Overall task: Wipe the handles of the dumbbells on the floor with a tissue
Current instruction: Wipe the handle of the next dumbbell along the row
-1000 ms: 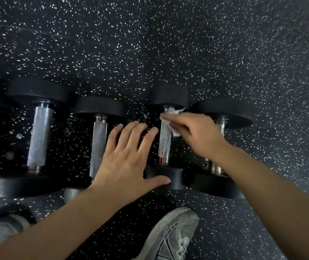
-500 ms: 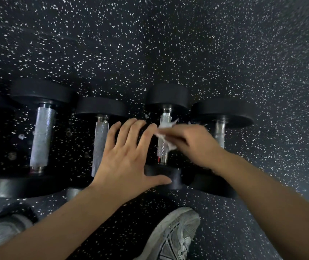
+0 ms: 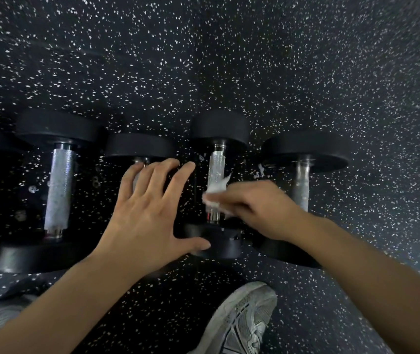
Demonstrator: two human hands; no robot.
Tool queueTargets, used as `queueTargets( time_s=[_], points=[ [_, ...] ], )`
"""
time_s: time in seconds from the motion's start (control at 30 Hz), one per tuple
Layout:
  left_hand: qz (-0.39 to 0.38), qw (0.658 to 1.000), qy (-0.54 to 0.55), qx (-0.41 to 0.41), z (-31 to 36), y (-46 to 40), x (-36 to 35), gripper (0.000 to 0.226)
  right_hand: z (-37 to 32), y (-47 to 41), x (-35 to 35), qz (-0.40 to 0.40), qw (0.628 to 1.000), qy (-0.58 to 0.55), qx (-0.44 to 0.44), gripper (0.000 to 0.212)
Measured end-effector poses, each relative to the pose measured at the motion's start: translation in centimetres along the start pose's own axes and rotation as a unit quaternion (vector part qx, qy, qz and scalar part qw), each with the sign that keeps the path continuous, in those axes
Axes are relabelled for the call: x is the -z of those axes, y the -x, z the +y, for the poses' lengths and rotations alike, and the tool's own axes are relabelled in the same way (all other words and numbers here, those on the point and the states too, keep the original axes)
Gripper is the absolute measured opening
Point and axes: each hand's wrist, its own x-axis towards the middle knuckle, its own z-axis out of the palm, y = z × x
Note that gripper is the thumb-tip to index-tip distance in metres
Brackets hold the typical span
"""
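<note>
Four dumbbells lie side by side on the speckled floor [image 3: 229, 60]. First dumbbell [image 3: 59, 192]: handle bare. Second dumbbell [image 3: 140, 149]: largely covered by the left hand [image 3: 150, 213], fingers spread flat, holding nothing. Third dumbbell [image 3: 216, 164]: right hand [image 3: 257, 208] pinches a tissue [image 3: 216, 187] against its handle. Fourth dumbbell [image 3: 303, 180]: untouched. Shoe [image 3: 242, 320] below.

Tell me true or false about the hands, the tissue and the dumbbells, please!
1. The right hand holds a white tissue. True.
2. The tissue is against the leftmost handle. False: it is on the third dumbbell's handle.
3. The left hand is a closed fist. False: its fingers are spread open.
4. A grey sneaker shows below the hands. True.
5. The floor is plain white. False: dark with white speckles.
</note>
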Motion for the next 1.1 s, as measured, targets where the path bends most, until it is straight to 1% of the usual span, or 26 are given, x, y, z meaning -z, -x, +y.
queueTargets(
  time_s=[0.07,0.1,0.13,0.17,0.23,0.3,0.37,0.4,0.5,0.53,0.57,0.6,0.67,0.7,0.73,0.77,0.83,0.9,0.97,1.03,1.07,1.1],
  points=[
    [0.004,1.000,0.018,0.002,0.1,0.0,0.2,0.118,0.6,-0.7,0.9,0.131,0.991,-0.028,-0.014,0.034],
    [0.008,0.999,0.031,0.005,0.3,0.1,0.2,0.115,0.9,-1.2,1.1,0.173,0.984,-0.032,-0.030,0.033],
    [0.012,0.999,0.041,0.007,0.6,0.0,0.1,0.113,1.2,-1.8,1.2,0.188,0.981,-0.026,-0.048,0.033],
    [0.014,0.999,0.047,0.007,1.0,0.0,-0.1,0.112,1.3,-2.4,1.1,0.182,0.981,-0.016,-0.065,0.034],
    [0.009,0.999,0.044,0.004,1.4,-0.1,-0.6,0.114,1.4,-3.3,0.2,0.142,0.987,-0.015,-0.077,0.036],
    [0.003,0.999,0.036,0.004,1.4,-0.1,-0.9,0.118,1.2,-3.4,-0.7,0.122,0.990,-0.034,-0.062,0.036],
    [0.002,0.999,0.037,0.014,1.1,0.0,-1.0,0.121,1.0,-2.6,-1.2,0.090,0.995,-0.020,-0.029,0.035],
    [0.002,0.999,0.037,0.019,1.0,0.1,-1.0,0.122,0.7,-2.0,-1.3,0.060,0.998,-0.014,-0.014,0.035],
    [-0.001,0.999,0.042,0.027,0.9,0.1,-0.9,0.123,0.0,-0.9,-1.0,-0.068,0.998,-0.017,0.004,0.035],
    [-0.002,0.999,0.044,0.027,0.9,0.1,-0.9,0.123,-0.1,-0.9,-0.8,-0.085,0.996,-0.014,0.005,0.034],
    [-0.003,0.999,0.044,0.026,0.8,0.1,-0.9,0.123,-0.2,-1.2,-0.4,-0.074,0.997,-0.014,0.006,0.034],
    [-0.004,0.999,0.044,0.024,0.8,0.2,-0.9,0.122,-0.2,-1.5,0.0,-0.034,0.999,-0.019,0.004,0.034],
    [-0.004,0.999,0.045,0.022,0.5,0.3,-0.8,0.123,0.2,-2.4,0.7,0.088,0.996,-0.034,-0.011,0.034],
    [-0.002,0.999,0.047,0.023,0.4,0.4,-0.8,0.122,0.5,-3.0,0.8,0.135,0.990,-0.033,-0.028,0.034],
    [0.000,0.998,0.051,0.026,0.2,0.5,-0.8,0.122,0.7,-3.6,0.6,0.157,0.986,-0.025,-0.050,0.034],
    [0.001,0.998,0.056,0.029,0.0,0.6,-0.8,0.121,0.8,-4.1,0.4,0.158,0.985,-0.012,-0.069,0.034],
    [0.000,0.997,0.062,0.038,-0.4,0.7,-0.8,0.120,0.6,-4.2,-0.2,0.136,0.988,0.014,-0.079,0.034],
    [-0.002,0.997,0.056,0.044,-0.8,0.8,-0.8,0.121,0.2,-3.2,-0.3,0.088,0.995,0.024,-0.042,0.035],
    [-0.004,0.998,0.050,0.046,-0.9,0.7,-0.8,0.121,-0.6,-1.8,-0.2,0.002,1.000,0.027,-0.008,0.036],
    [-0.001,0.998,0.048,0.043,-0.8,0.6,-0.8,0.121,-1.0,-0.9,-0.4,-0.081,0.996,0.034,0.009,0.037],
    [0.002,0.998,0.046,0.040,-0.7,0.6,-0.8,0.121,-1.1,-0.8,-0.4,-0.095,0.994,0.041,0.018,0.037],
    [0.003,0.998,0.044,0.038,-0.6,0.5,-0.7,0.121,-1.1,-0.9,-0.2,-0.083,0.996,0.037,0.020,0.037]
  ],
)
